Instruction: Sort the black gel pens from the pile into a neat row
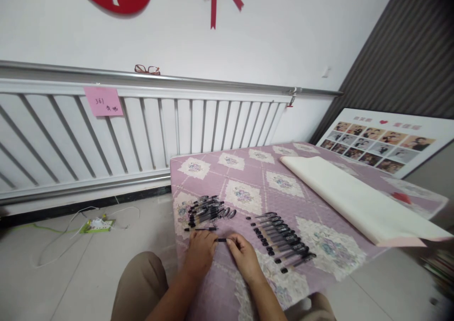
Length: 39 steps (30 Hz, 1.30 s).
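Between my two hands runs a dark pen (222,240), its middle showing and its ends covered by my fingers. My left hand (201,250) closes round one end, and my right hand (243,253) pinches the other. Just beyond my left hand a single black pen (200,229) lies flat on the patterned cloth. Behind it is a heap of black pens (205,211) with several loose dark caps (227,212) at its right side. To the right of my right hand, several pens (283,238) lie side by side in a slanting row.
A purple flowered cloth (244,169) covers the table. On its right lies a folded cream sheet (329,193), with a photo board (383,141) behind. A white radiator (198,122) lines the wall, and a power strip (97,224) with cables is on the floor at left.
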{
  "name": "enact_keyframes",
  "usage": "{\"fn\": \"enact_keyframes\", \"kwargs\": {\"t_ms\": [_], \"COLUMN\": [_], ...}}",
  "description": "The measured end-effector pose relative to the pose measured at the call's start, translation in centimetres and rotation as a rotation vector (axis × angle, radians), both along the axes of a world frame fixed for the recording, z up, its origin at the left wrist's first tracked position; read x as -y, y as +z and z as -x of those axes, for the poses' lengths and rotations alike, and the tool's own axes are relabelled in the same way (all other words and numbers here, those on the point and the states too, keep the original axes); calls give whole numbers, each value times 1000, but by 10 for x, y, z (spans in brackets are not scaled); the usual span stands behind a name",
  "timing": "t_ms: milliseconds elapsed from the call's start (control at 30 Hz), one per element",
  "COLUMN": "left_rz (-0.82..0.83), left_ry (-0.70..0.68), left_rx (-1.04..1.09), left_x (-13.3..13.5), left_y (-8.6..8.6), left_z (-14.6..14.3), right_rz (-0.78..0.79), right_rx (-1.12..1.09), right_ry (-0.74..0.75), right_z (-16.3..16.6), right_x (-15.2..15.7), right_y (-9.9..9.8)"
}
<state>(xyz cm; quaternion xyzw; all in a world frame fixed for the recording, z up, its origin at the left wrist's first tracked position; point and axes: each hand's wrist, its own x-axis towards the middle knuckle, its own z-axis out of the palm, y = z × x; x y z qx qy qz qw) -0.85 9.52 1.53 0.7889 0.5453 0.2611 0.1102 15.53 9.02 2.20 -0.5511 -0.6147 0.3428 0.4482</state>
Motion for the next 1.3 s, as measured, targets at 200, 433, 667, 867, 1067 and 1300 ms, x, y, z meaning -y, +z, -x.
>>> {"fn": "enact_keyframes", "kwargs": {"t_ms": [200, 433, 667, 867, 1067, 1300], "left_rz": [9, 9, 17, 12, 8, 2], "left_ry": [2, 7, 2, 4, 7, 5], "left_rx": [-3, 7, 16, 12, 9, 6], "left_x": [0, 1, 0, 0, 0, 0], "left_y": [-1, 2, 1, 2, 0, 1], "left_z": [0, -1, 0, 0, 0, 0], "right_rz": [30, 15, 22, 22, 17, 13], "right_rx": [-29, -14, -29, -27, -27, -27], "right_ry": [8, 17, -4, 14, 16, 22], "right_z": [-1, 0, 0, 1, 1, -1], "right_x": [-1, 1, 1, 1, 1, 0], "right_y": [-4, 0, 0, 0, 0, -4]}}
